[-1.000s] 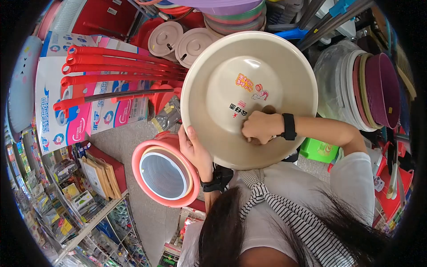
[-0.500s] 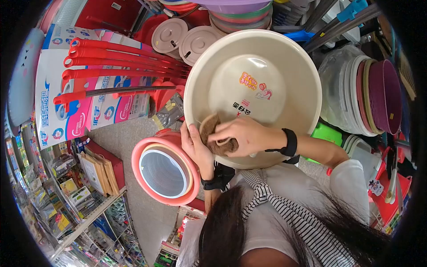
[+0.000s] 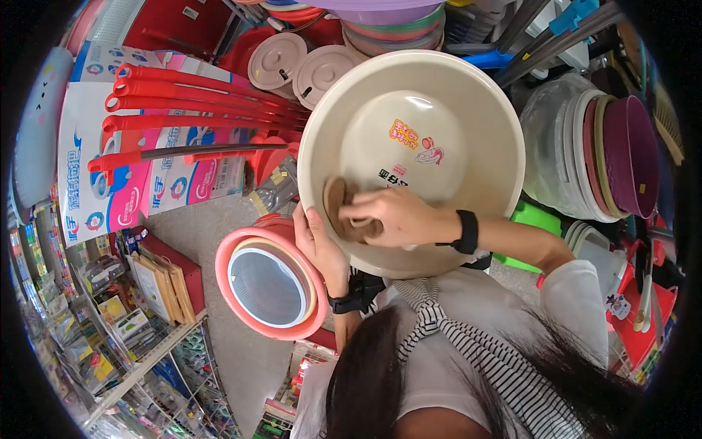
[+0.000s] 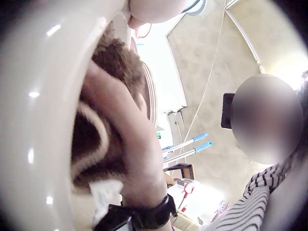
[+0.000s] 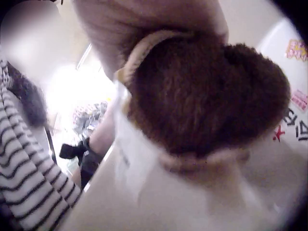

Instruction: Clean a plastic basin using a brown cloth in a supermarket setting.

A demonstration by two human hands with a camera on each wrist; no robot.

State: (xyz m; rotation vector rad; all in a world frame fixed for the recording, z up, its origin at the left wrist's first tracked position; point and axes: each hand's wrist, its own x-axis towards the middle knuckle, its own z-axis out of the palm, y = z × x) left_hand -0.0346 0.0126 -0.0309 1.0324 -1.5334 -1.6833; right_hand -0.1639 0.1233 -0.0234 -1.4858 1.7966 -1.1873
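Note:
A large beige basin (image 3: 490, 139) with printed lettering on its bottom is held in front of the torso. My left hand (image 3: 325, 249) holds its lower left rim from outside, fingers along the outer wall. Inside the basin, my right hand (image 3: 402, 218) grips a fuzzy brown cloth (image 3: 335, 199) with a beige edging, against the left inner wall near the left hand. In the right wrist view the cloth (image 5: 207, 96) is bunched below the palm, with a white tag (image 5: 137, 159) hanging from it. The right fingertips are partly hidden by the cloth.
Red-handled poles (image 3: 197, 102) stick out at the left, before printed cartons (image 3: 95, 161). Pink and white nested tubs (image 3: 234, 322) stand on the floor below left. Stacked basins (image 3: 632, 154) are at the right, lidded buckets (image 3: 278, 58) behind, shelves of small goods (image 3: 131, 336) lower left.
My right hand has moved the cloth from the basin's lower middle leftward to the left inner wall, then slightly farther left. My left hand stays on the rim.

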